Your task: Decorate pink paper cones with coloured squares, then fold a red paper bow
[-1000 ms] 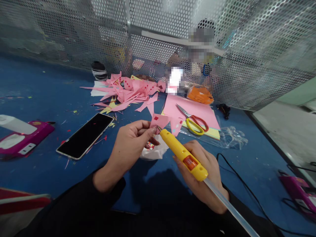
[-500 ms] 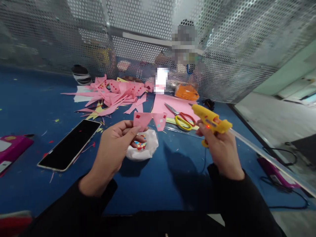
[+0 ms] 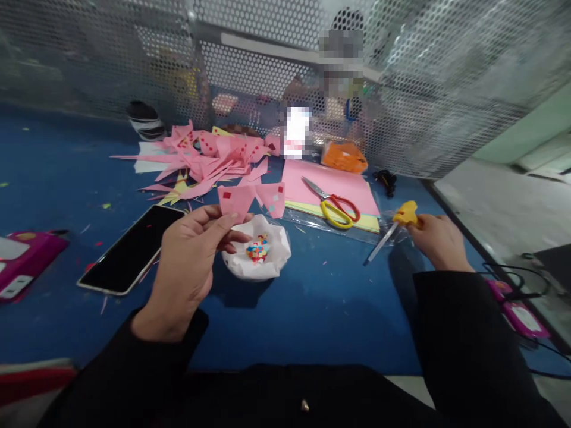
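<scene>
1. Swinging well out to the right since the previous frame, the right hand grips the glue gun, its glue stick now slanting down-left. The left hand still pinches the pink piece between thumb and fingers, near the bowl's far side.
2. Table: bare from bowl to right sleeve and toward the near edge. Mesh closes the far edge; the right hand is near the right edge.
3. Surroundings: pink scraps heaped beyond the left hand; paper stack between piece and gun, farther back; phone left of the left hand; scissors open on the stack; coloured chips in the bowl.
4. Obstruction: cords beside the right sleeve.
</scene>
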Demonstrator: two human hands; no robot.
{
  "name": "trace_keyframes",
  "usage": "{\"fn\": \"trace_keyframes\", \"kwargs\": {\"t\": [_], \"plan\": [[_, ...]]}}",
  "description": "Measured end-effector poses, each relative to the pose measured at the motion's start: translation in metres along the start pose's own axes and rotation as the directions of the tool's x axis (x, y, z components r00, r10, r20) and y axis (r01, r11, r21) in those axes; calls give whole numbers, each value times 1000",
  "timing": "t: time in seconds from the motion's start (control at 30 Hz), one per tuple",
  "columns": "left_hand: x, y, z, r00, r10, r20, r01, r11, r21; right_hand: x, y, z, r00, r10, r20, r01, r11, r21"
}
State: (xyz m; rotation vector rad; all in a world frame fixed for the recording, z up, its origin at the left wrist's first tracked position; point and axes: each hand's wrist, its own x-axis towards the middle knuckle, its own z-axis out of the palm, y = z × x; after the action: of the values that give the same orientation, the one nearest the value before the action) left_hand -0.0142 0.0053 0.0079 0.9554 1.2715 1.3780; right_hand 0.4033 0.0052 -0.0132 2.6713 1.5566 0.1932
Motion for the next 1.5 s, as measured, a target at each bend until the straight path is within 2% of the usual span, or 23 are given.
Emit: {"fn": "trace_keyframes", "kwargs": {"t": [0.27,0.37,0.53,0.83,1.17,1.23,1.3,1.37,1.4,1.43,1.5], "plan": [[-2,-6,-3,1000,1,0,-1,1000,9,-1,-2,-10,991,-19,134,42,984,-171],[-4,-6,-3,1000,-1,17,1,1000,-3,-2,-5,-13,990,-25,140,52,979,-195],[-5,-6,-3,1000,-4,25,4,1000,4,-4,-7,-6,998,-19,61,33,970,-241],[-2,-9,-6,999,-29,24,28,999,22,-19,-18,3,978,-132,-162,80,951,-298],[-1,-10,-7,998,-46,45,46,999,-3,-19,-20,4,992,-91,-89,69,972,-224],[-1,-10,-7,998,-32,46,32,999,-2,-22,-21,-2,987,-48,-154,21,985,-172],[-2,-10,-6,999,-13,34,13,1000,2,-31,-26,-11,959,-10,-282,-7,998,-59],[-2,-9,-6,1000,8,19,-8,1000,6,-47,-38,-26,908,-24,-417,79,990,115],[-2,-9,-7,1000,14,12,-14,1000,6,-57,-47,-34,887,-94,-453,205,958,201],[-3,-8,-7,1000,14,7,-14,1000,7,-68,-58,-44,851,-158,-501,332,901,280],[-3,-8,-10,1000,-5,-1,5,1000,13,-90,-84,-62,795,-350,-496,567,721,399]]}}
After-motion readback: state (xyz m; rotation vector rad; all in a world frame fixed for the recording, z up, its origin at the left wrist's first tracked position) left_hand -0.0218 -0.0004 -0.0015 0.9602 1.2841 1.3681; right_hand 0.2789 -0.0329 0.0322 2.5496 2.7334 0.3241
